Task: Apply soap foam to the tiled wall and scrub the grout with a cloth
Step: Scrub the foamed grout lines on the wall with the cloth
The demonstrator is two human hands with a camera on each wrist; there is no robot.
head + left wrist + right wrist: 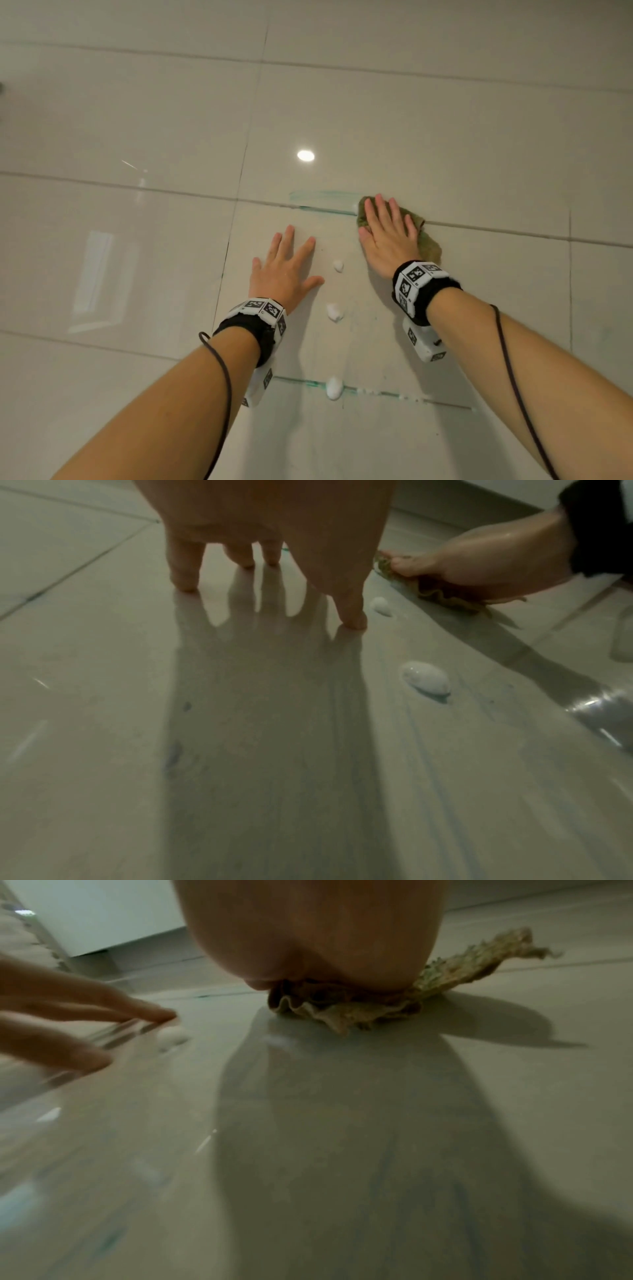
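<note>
— Where was the cloth when you looked?

— The green cloth (pixel 424 236) lay crumpled flat against the tiled wall (pixel 445 137), right on the horizontal grout line (pixel 496 230). My right hand (pixel 388 236) pressed it there, fingers straight and spread over it, palm bearing down; nothing curled round the fabric as far as I could see. From the right wrist view the cloth (pixel 346 1010) bunched out from under the heel of the palm.

— So which step was that?

— I judged it the scrubbing, well begun. A greenish wet smear (pixel 322 198) ran along the grout just left of the cloth.

— And the foam?

— Three white foam blobs (pixel 335 311) sat in a loose column below, between my hands; the lowest rested on the next grout line (pixel 394 393) down, where small flecks trailed to the right.

— The other hand?

— My left hand (pixel 286 270) lay flat on the tile, fingers apart, holding nothing, only bracing, its thumb near the top blob.

— What did the next move ask for?

— I reckoned firm pressure with the cloth kept on the seam, then a pass down through the blobs to the lower grout.
</note>
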